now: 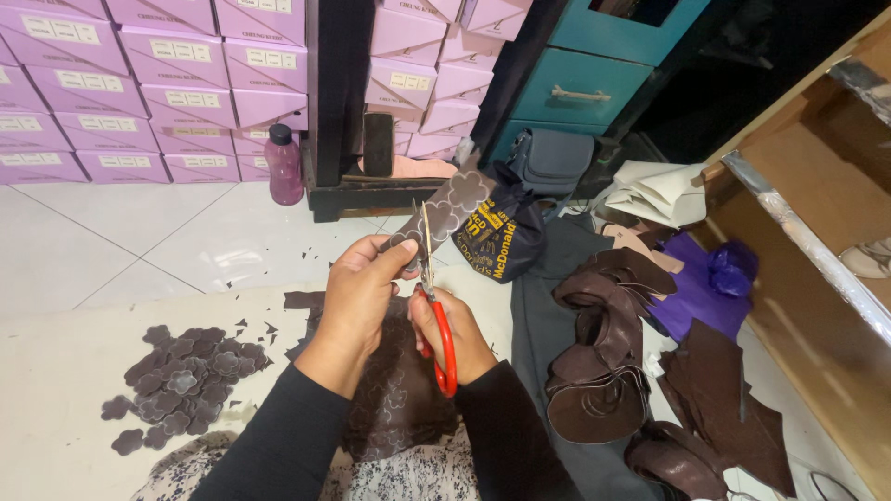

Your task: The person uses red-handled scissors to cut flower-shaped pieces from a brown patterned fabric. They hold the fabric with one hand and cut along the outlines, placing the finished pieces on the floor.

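Note:
My left hand pinches a strip of brown leather marked with flower outlines, holding it up in front of me. In my right hand are scissors with red handles; their blades point upward and meet the strip's lower end beside my left fingers. More brown leather with flower outlines lies across my lap. A heap of cut-out brown flower shapes sits on the pale mat at my left.
Curled brown leather pieces and flat scraps lie on the floor to the right. Stacked lilac boxes, a purple bottle, a dark bag, teal drawers and a wooden shelf surround me.

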